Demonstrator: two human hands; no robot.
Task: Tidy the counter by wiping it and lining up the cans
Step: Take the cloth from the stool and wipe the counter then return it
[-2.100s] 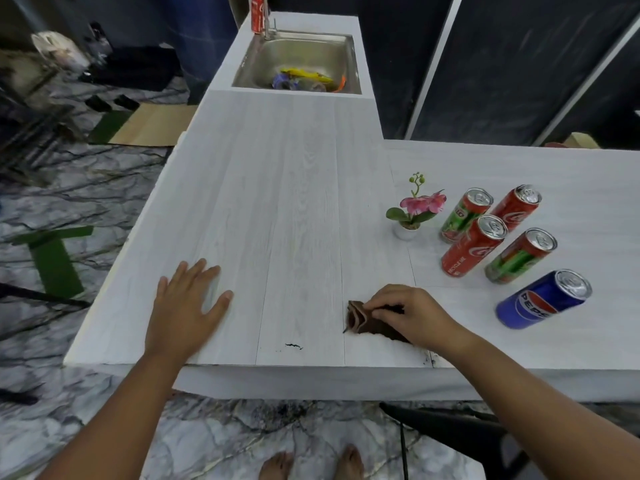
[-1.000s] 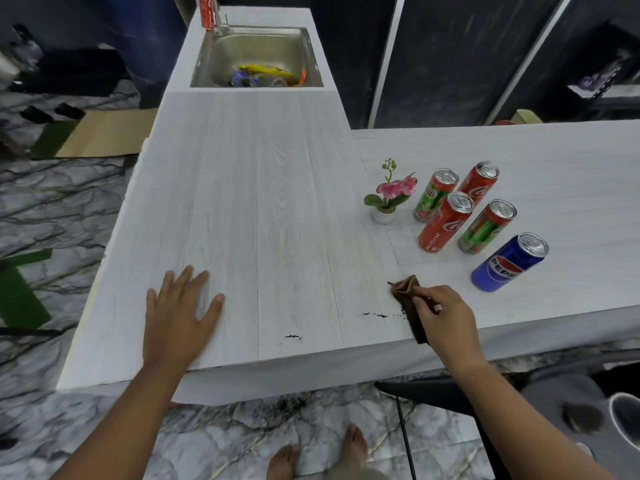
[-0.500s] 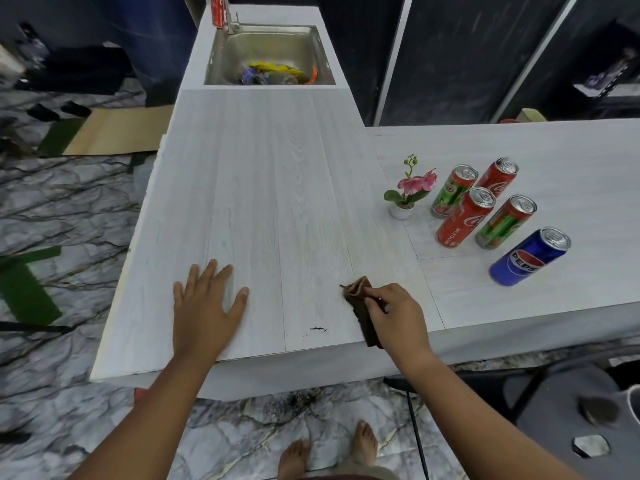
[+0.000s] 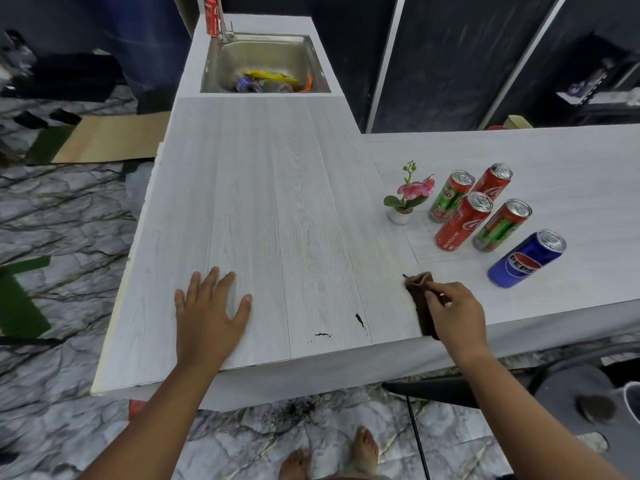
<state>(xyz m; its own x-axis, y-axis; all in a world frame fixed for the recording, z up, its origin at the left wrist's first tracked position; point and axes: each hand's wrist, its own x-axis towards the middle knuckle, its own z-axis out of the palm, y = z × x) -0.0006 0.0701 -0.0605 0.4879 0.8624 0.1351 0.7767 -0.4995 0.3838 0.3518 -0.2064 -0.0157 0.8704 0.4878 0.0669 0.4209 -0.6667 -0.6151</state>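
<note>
My right hand (image 4: 455, 315) holds a folded brown cloth (image 4: 419, 299) down on the white wooden counter (image 4: 277, 202) near its front edge. Flat on the counter to the left lies my left hand (image 4: 207, 313), fingers spread. Several cans stand clustered at the right: a blue Pepsi can (image 4: 526, 259) nearest the cloth, two red cola cans (image 4: 462, 221) (image 4: 491, 183) and two red-green cans (image 4: 450, 195) (image 4: 502, 225). Two small dark marks (image 4: 360, 320) (image 4: 322, 335) show on the counter left of the cloth.
A small potted pink flower (image 4: 407, 199) stands left of the cans. A steel sink (image 4: 266, 64) with coloured items sits at the far end, a red can (image 4: 212, 15) beside its tap. A dark chair (image 4: 519, 386) is below the counter's front edge.
My right hand slid the cloth to the right along the front edge, closer to the Pepsi can, uncovering a second dark mark. My left hand stayed flat in place.
</note>
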